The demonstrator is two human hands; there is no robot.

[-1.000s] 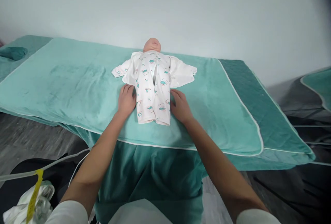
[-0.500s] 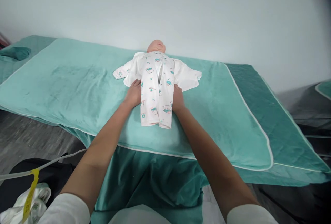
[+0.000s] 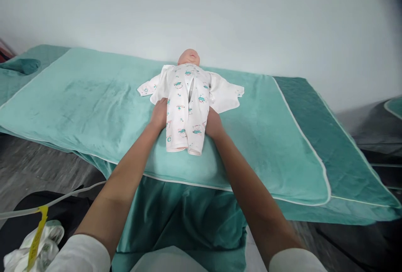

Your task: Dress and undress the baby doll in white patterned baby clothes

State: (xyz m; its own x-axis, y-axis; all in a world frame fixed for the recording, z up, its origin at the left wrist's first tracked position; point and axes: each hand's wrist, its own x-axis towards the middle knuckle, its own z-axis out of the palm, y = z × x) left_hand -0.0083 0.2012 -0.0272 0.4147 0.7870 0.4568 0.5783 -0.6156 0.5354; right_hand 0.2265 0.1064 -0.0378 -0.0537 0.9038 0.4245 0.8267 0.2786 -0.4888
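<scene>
A baby doll (image 3: 189, 56) lies face up on the green bed cover (image 3: 266, 138), its head toward the wall. White baby trousers (image 3: 178, 115) with a green and pink print are spread over its body, with a slit down the middle. Beneath them a white baby top (image 3: 225, 91) has its sleeves out to both sides. My left hand (image 3: 159, 115) is closed at the left edge of the trousers, fingertips tucked partly under the cloth. At the right edge my right hand (image 3: 214, 123) grips the trousers, its fingers mostly hidden by them.
A white wall (image 3: 201, 16) runs behind the bed. Green fabric (image 3: 188, 213) hangs down the bed's front. At lower left are a pale tube (image 3: 69, 194), a yellow tag (image 3: 37, 238) and crumpled white cloth (image 3: 47, 247) on something black.
Both my hands have shifted slightly left, and the lower part of the trousers has moved left with them. The doll's head and the top have stayed nearly in place.
</scene>
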